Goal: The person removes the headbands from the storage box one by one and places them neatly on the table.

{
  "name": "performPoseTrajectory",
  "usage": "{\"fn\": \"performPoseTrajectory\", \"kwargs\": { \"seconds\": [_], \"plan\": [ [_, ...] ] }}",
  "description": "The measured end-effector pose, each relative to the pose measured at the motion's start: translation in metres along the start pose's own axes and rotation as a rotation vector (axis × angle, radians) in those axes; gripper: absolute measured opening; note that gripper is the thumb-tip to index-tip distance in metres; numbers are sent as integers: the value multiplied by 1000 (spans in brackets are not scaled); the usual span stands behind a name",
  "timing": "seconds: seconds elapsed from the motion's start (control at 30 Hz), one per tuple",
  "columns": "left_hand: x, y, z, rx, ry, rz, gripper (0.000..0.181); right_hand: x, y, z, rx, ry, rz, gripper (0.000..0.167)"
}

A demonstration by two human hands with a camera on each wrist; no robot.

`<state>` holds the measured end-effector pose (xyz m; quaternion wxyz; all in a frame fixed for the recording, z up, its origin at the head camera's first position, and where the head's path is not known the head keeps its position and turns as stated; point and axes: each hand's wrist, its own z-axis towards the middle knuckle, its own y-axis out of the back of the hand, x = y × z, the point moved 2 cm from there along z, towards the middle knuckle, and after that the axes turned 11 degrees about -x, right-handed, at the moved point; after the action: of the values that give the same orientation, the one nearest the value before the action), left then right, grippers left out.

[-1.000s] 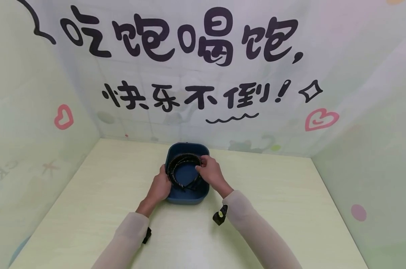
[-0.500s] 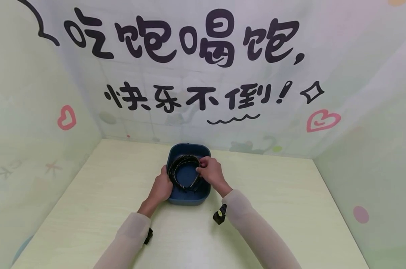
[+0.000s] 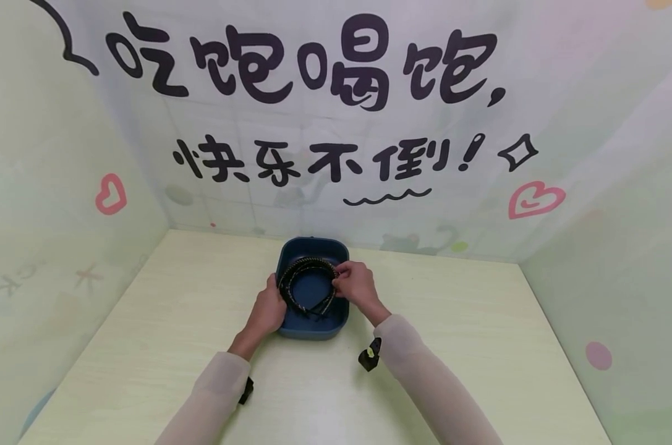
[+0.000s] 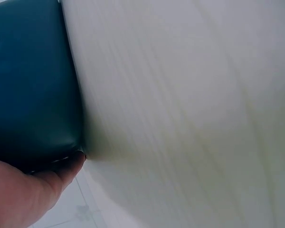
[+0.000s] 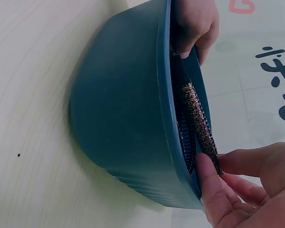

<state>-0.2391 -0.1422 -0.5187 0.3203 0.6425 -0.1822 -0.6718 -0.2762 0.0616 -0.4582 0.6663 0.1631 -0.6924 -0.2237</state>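
A dark blue plastic bin point(image 3: 310, 334) stands on the table near the back wall. Inside it lie black headbands with glittery gold flecks point(image 3: 305, 264), at least two, overlapping. The left hand point(image 3: 266, 308) grips the bin's left wall at the rim. In the left wrist view that hand point(image 4: 21, 194) lies along the bin's edge, part of it out of frame. The right hand point(image 3: 355, 282), at the right rim, pinches one headband between thumb and fingers. The right wrist view shows this glittery headband point(image 5: 199, 114) rising slightly above the rim, with a ridged black band point(image 5: 186, 142) deeper inside.
The pale wood-grain table point(image 3: 447, 346) extends on both sides of the bin. A printed fabric wall point(image 3: 336, 210) with large black lettering closes off the back, and side panels point(image 3: 608, 278) stand left and right.
The right hand has shifted slightly to the right, drawing the right side of the headband outward with it. The left hand keeps its hold on the bin.
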Motion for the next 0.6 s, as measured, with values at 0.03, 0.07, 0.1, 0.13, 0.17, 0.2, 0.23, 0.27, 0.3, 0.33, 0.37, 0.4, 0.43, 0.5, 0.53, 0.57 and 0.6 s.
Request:
{"fn": "performPoseTrajectory", "kwargs": {
  "seconds": [0.03,0.07,0.1,0.13,0.17,0.2,0.23,0.27,0.3,0.33,0.37,0.4,0.43,0.5,0.53,0.57,0.6],
  "plan": [
    [0,0,0,-1,0,0,55,-1,0,0,1,-1,4,26],
    [0,0,0,-1,0,0,55,-1,1,0,2,-2,9,27],
    [-1,0,0,-4,-2,0,55,-2,1,1,3,-3,13,27],
    [-1,0,0,-5,-3,0,55,-2,2,1,3,-6,18,27],
    [-1,-1,0,-6,-3,1,54,-3,3,2,2,-9,23,27],
    [-1,-1,0,-7,-4,1,54,-4,4,3,2,-11,30,27],
    [-1,-1,0,-7,-4,1,54,-4,5,3,2,-15,32,27],
    [-1,-1,0,-9,-4,4,53,-5,6,4,3,-18,35,27],
    [-1,-1,0,-10,-6,7,53,-5,7,5,3,-23,35,27],
    [-1,-1,0,-8,-3,7,52,-6,8,6,4,-30,36,27],
    [0,-1,0,-5,1,7,53,-7,9,6,5,-35,38,27],
    [0,-1,0,-2,4,8,53,-7,11,7,6,-38,40,26],
    [0,-1,0,1,8,12,54,-8,12,8,7,-41,44,27],
    [0,-1,0,10,15,12,56,-9,14,9,7,-50,58,27],
    [0,-1,0,16,19,10,58,-9,16,10,8,-52,69,28],
    [-1,-1,0,17,20,12,59,-10,17,11,7,-54,79,29],
    [-1,0,0,16,19,14,59,-10,19,12,7,-59,89,29]
  ]
}}
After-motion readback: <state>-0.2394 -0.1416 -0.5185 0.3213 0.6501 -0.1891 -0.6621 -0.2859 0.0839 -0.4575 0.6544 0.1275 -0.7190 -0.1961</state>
